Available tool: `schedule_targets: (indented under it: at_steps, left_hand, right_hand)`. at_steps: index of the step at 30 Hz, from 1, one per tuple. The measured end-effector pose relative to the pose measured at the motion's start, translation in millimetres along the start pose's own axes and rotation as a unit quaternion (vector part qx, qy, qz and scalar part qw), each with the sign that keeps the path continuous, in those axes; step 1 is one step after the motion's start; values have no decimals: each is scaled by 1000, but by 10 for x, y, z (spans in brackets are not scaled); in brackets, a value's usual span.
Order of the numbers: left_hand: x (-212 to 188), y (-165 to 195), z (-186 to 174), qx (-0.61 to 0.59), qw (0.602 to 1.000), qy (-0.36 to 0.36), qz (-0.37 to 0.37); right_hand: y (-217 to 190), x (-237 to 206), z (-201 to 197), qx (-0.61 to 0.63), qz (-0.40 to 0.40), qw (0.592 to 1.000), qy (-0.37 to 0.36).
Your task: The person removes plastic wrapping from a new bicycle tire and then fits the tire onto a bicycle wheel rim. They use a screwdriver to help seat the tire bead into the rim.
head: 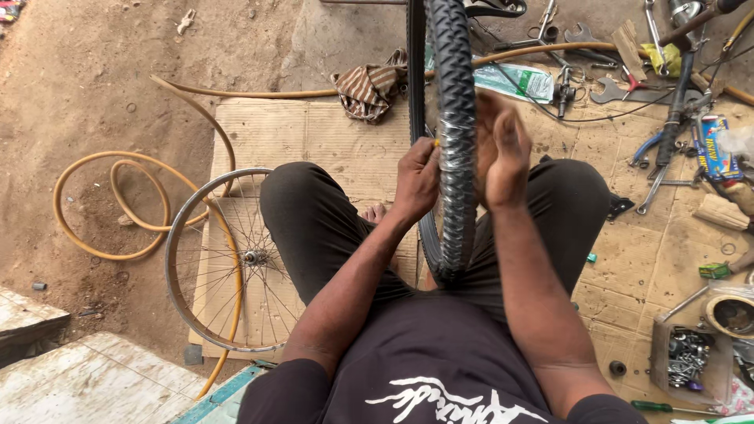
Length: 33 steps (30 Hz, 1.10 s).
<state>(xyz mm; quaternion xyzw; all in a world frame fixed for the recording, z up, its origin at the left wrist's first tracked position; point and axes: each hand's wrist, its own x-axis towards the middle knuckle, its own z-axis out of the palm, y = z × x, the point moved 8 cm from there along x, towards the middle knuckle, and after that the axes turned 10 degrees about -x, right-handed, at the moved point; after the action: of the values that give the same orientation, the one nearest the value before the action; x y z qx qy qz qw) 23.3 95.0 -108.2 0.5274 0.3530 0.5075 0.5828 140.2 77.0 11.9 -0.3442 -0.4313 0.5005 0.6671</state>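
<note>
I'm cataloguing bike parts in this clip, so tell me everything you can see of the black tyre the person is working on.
The black tyre stands upright on edge between the seated person's knees, running up out of the frame. Its tread is knobbly rubber, with a pale shiny band across it at hand height. The left hand grips its left sidewall; the right hand, blurred, is at its right side. Its bottom sits near the lap.
</note>
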Motion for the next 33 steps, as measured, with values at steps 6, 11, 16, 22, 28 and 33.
schedule_targets:
  at_steps: [6, 11, 16, 22, 28, 33]
  left_hand:
    - [52, 181, -73, -49, 993, 87, -57]
    - [-56, 1231, -243, -131, 986, 51, 92]
    - [-200, 1891, 271, -44, 984, -80, 150]
    - [-114, 2241, 260, 51, 960, -80, 265]
    - [-110, 2048, 89, -47, 946, -93, 306]
    - [61, 1618, -474, 89, 982, 80, 149]
  right_hand:
    - [-252, 572, -101, -269, 84, 959, 11]
    - [-230, 572, -145, -233, 49, 971, 19]
    - [-60, 543, -103, -194, 44, 979, 48]
    - [-326, 107, 239, 43, 49, 993, -94]
    - [-443, -368, -54, -150, -84, 982, -80]
    - [230, -196, -543, -127, 24, 980, 149]
